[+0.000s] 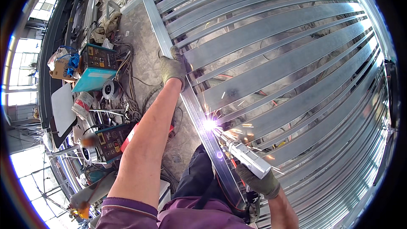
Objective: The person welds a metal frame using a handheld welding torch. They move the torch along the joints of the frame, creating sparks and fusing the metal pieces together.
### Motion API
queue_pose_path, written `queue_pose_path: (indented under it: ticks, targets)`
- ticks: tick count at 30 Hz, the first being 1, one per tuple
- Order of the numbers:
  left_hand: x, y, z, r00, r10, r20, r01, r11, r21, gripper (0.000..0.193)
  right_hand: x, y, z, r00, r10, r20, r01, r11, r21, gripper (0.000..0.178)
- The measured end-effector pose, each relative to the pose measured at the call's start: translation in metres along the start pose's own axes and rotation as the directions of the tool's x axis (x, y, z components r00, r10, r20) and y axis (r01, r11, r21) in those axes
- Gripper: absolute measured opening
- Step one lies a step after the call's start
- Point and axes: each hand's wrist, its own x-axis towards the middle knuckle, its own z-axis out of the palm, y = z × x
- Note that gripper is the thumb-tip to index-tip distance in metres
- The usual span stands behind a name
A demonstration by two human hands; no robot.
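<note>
My right hand (258,181), in a grey-green work glove, is closed around a welding torch (249,157) with a boxy silver body. A bright arc burns at the torch's tip, throwing sparks where a cross slat meets the long metal side rail (196,109). Farther up that rail, my left hand (173,67), also gloved, is wrapped over the rail's edge. The rail belongs to a large frame of parallel galvanized slats (271,70) stretching off to the right. Glare hides the joint itself, and the torch body covers part of my right hand's grip.
To the left stand a teal welding machine (95,79) and a second power unit (111,142), with a wire spool (111,89) between them. Cables (129,70) run over the concrete floor (140,38) and beneath the slats. A white panel (63,109) leans nearby.
</note>
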Motion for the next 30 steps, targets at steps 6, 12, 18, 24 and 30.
queue_pose_path:
  ticks: [6,12,18,24,30]
  targets:
    - [0.003,-0.001,-0.001,0.999,-0.026,0.021,0.027,0.999,-0.038,0.084,0.002,-0.008,0.000,1.000,0.010,-0.013,-0.010,1.000,-0.001,0.035]
    - [0.001,-0.002,0.002,1.000,-0.027,0.004,0.027,0.998,-0.053,0.089,0.002,-0.007,-0.002,1.000,-0.016,0.003,0.017,0.998,-0.065,0.035]
    - [0.004,-0.005,0.006,0.999,-0.018,-0.027,0.017,0.999,-0.051,0.089,-0.001,-0.007,0.000,1.000,-0.005,-0.017,0.004,0.999,-0.052,0.035]
    - [0.001,-0.001,0.000,1.000,-0.006,0.029,0.007,1.000,-0.019,0.086,-0.002,-0.009,0.002,1.000,-0.017,-0.025,0.017,1.000,-0.014,0.034]
    - [0.002,-0.001,0.000,1.000,-0.012,-0.001,0.012,0.996,-0.088,0.077,-0.012,-0.013,0.009,0.996,0.071,-0.057,-0.066,0.995,0.079,0.032]
